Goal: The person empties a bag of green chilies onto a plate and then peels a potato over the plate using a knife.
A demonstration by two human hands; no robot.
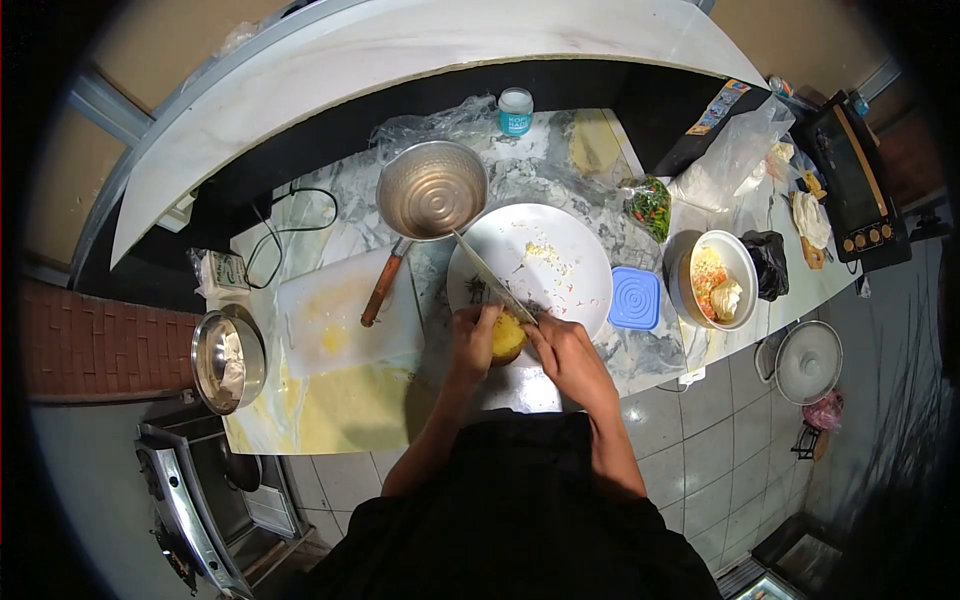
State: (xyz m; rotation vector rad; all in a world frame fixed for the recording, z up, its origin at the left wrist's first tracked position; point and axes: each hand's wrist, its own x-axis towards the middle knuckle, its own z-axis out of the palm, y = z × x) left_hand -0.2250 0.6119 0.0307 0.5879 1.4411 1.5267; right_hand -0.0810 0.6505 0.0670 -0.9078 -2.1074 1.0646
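Observation:
Wrapped round a yellow potato (508, 338) with some brown skin on it is my left hand (474, 340). My right hand (562, 348) grips a knife (492, 272), its handle hidden by the fingers. The long blade points up and to the left, passing beside the potato. Both hands are at the near rim of a large white plate (590, 255). Small yellow crumbs and reddish bits are scattered on that plate.
Left of the plate are a metal saucepan (432, 190) with a wooden handle and a white cutting board (350, 310). To its right are a blue lid (635, 298) and a white pot (740, 270) of chopped food. A steel bowl (228, 365) stands far left.

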